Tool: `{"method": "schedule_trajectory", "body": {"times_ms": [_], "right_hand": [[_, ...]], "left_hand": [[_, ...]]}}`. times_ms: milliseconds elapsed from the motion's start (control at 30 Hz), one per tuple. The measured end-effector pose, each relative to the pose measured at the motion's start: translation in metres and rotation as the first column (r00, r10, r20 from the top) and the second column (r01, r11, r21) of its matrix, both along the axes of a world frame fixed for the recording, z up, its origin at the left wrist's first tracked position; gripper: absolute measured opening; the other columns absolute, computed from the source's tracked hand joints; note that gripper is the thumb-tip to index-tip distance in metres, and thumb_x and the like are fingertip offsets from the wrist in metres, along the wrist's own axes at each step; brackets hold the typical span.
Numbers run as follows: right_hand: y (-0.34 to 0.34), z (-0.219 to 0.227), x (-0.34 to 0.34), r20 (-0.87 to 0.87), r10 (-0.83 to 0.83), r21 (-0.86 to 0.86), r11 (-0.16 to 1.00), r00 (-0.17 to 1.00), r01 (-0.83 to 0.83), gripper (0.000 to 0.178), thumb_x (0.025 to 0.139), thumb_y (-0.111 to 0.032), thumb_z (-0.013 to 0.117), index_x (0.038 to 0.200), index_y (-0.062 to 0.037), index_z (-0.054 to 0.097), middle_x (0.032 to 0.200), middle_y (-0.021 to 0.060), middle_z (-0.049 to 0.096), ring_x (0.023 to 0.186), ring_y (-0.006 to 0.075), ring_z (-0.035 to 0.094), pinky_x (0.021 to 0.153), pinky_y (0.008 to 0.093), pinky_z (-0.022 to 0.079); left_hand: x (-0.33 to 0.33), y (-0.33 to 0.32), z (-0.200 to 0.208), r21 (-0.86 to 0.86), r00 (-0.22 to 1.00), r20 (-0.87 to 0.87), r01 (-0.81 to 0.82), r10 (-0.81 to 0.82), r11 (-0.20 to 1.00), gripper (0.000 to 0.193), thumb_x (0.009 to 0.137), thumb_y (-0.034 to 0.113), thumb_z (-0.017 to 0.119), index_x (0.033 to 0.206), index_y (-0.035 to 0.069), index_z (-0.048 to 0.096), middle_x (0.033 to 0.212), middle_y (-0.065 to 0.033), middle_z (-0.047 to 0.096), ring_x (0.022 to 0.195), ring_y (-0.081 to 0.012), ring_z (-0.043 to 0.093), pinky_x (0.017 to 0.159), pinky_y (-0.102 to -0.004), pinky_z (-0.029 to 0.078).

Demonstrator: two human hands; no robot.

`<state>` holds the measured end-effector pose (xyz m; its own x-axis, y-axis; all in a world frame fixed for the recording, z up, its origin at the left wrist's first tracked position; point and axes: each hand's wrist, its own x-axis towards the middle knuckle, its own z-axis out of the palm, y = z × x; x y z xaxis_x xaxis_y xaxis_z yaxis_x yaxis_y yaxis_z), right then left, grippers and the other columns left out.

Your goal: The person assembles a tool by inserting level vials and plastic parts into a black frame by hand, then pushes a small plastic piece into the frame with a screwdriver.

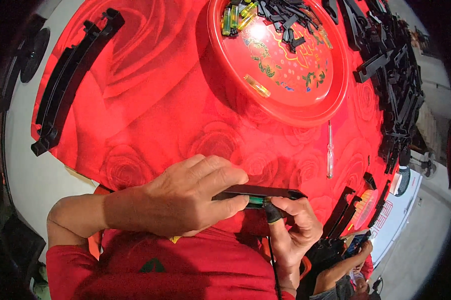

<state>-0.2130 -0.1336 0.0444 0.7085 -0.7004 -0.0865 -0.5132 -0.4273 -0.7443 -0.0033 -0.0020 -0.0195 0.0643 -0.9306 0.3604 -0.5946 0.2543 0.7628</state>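
Near the table's front edge, both my hands hold a long black plastic strip (273, 191). My left hand (198, 192) grips its left part, with the thumb on the front side and the fingers over the back. A small green transparent tube (256, 200) lies in or against the strip, between my two thumbs. My right hand (298, 225) pinches around the strip's right end. A black cover (273, 213) on one of its digits presses by the tube's right end. My left hand hides much of the strip.
Ahead, a red round tray (305, 120) holds yellow-green tubes (230, 20) and small black pieces (293, 20). A clear-handled screwdriver (330, 155) lies to its right. Black parts are heaped (395, 90) far right. A curved black piece (75, 75) lies left. Another person's arm (343, 270) shows lower right.
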Motion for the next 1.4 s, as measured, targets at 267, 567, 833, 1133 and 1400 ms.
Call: {"method": "schedule_trajectory", "body": {"times_ms": [267, 567, 833, 1133, 1400], "right_hand": [[-0.005, 0.015, 0.010, -0.126, 0.192, -0.141, 0.968, 0.973, -0.209, 0.039, 0.071, 0.005, 0.073, 0.108, -0.0044, 0.077, 0.093, 0.0084, 0.075, 0.073, 0.0284, 0.061, 0.072, 0.0369, 0.052], [-0.014, 0.014, 0.007, -0.178, 0.260, -0.278, 0.912, 0.949, -0.302, 0.036, 0.069, 0.001, 0.077, 0.104, -0.0080, 0.077, 0.090, 0.0052, 0.074, 0.072, 0.0256, 0.058, 0.073, 0.0363, 0.047], [-0.025, 0.013, -0.003, -0.289, 0.307, -0.305, 0.868, 0.907, -0.392, 0.043, 0.063, -0.013, 0.084, 0.106, -0.0186, 0.081, 0.114, 0.0062, 0.064, 0.098, 0.0250, 0.056, 0.088, 0.0394, 0.039], [-0.038, -0.005, -0.009, -0.261, 0.459, -0.380, 0.760, 0.849, -0.527, 0.048, 0.060, -0.009, 0.083, 0.107, -0.0191, 0.080, 0.122, 0.0068, 0.065, 0.098, 0.0263, 0.055, 0.088, 0.0395, 0.043], [-0.049, -0.015, -0.004, -0.135, 0.567, -0.395, 0.722, 0.813, -0.569, 0.044, 0.063, -0.005, 0.083, 0.105, -0.0142, 0.079, 0.115, 0.0071, 0.069, 0.089, 0.0242, 0.058, 0.075, 0.0333, 0.051]], "left_hand": [[-0.004, 0.001, 0.000, -0.038, 0.991, 0.133, -0.020, 0.024, 0.999, 0.028, 0.081, 0.017, 0.078, 0.109, 0.014, 0.078, 0.115, -0.0094, 0.066, 0.101, -0.0285, 0.066, 0.076, -0.0392, 0.054], [-0.002, 0.001, 0.001, -0.031, 0.985, 0.172, 0.004, 0.001, 1.000, 0.028, 0.082, 0.020, 0.079, 0.110, 0.016, 0.078, 0.115, -0.0086, 0.066, 0.099, -0.0263, 0.066, 0.074, -0.0378, 0.054], [-0.003, 0.001, 0.002, 0.006, 0.980, 0.200, -0.006, 0.004, 1.000, 0.028, 0.082, 0.023, 0.080, 0.110, 0.018, 0.078, 0.114, -0.0072, 0.065, 0.099, -0.0253, 0.066, 0.075, -0.0373, 0.054], [-0.003, -0.001, 0.004, 0.026, 0.981, 0.193, -0.012, 0.006, 1.000, 0.028, 0.080, 0.022, 0.082, 0.108, 0.019, 0.079, 0.114, -0.0071, 0.066, 0.100, -0.0260, 0.067, 0.078, -0.0378, 0.055], [-0.003, -0.001, 0.003, 0.006, 0.986, 0.168, -0.010, 0.009, 1.000, 0.026, 0.079, 0.021, 0.083, 0.104, 0.018, 0.078, 0.109, -0.0070, 0.067, 0.095, -0.0267, 0.067, 0.074, -0.0389, 0.055]]}}
